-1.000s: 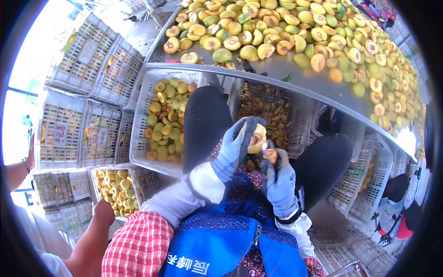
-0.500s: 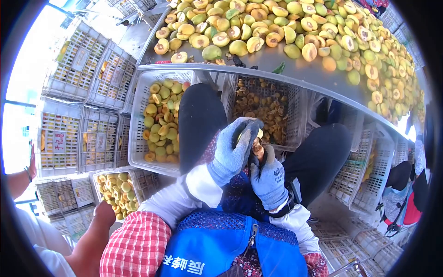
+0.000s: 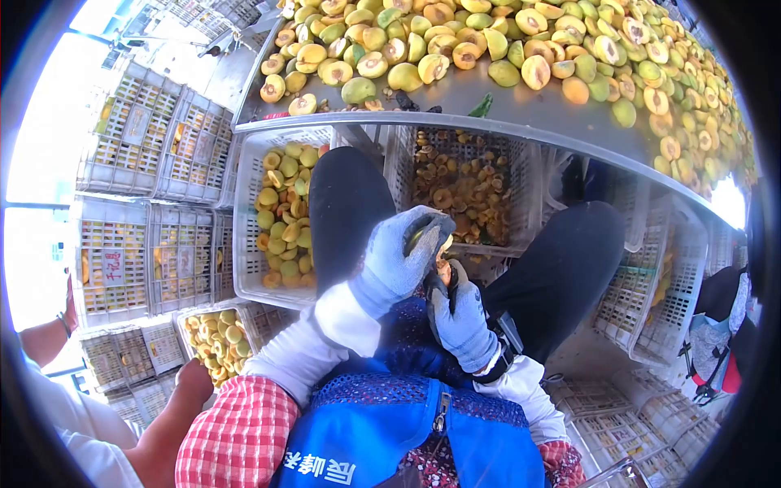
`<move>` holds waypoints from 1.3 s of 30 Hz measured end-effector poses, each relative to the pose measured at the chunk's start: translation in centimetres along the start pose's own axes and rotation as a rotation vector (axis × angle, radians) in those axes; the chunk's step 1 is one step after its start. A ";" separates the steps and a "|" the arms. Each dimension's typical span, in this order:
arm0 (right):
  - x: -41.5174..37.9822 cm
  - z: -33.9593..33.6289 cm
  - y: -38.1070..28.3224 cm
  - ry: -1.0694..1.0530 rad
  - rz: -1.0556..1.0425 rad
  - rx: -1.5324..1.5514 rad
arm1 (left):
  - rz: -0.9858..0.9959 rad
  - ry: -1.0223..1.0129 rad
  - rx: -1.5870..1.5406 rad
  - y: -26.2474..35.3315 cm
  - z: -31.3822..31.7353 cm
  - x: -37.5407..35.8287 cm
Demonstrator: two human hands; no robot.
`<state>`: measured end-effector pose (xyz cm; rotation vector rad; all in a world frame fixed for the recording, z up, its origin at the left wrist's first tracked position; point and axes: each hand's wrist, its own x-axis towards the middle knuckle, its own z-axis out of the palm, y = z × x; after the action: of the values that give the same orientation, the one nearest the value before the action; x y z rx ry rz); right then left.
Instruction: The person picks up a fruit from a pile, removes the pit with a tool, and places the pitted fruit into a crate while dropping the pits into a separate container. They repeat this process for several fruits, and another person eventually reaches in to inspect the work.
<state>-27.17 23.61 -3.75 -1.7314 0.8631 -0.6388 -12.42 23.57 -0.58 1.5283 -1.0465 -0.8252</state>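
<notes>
Peach (image 3: 429, 241) between 2 gloved hands (lap-level).

Both gloved hands meet over the lap — left hand (image 3: 399, 256) curled closed, right hand (image 3: 460, 317) gripping beneath it.

Left hand (image 3: 396, 259) around fruit (image 3: 443, 244), above lap, between knees. Right hand (image 3: 462, 319) just below, touching it. Crate of pits (image 3: 464, 189) ahead under table (image 3: 521, 122). Crate of fruit (image 3: 285, 213) left of left knee. Fruit pile (image 3: 504, 45) on table. Stacked crates (image 3: 138, 211) far left. Another person's arm (image 3: 175, 415) lower left.
</notes>
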 end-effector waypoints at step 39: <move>-0.2 1.1 4.0 -0.269 0.723 1.087 | 0.040 -0.016 0.126 -0.5 -0.8 0.5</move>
<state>-27.41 23.69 -7.87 -0.4471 0.6723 -0.2590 -11.40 23.46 -0.90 1.6031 -1.1554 -0.7565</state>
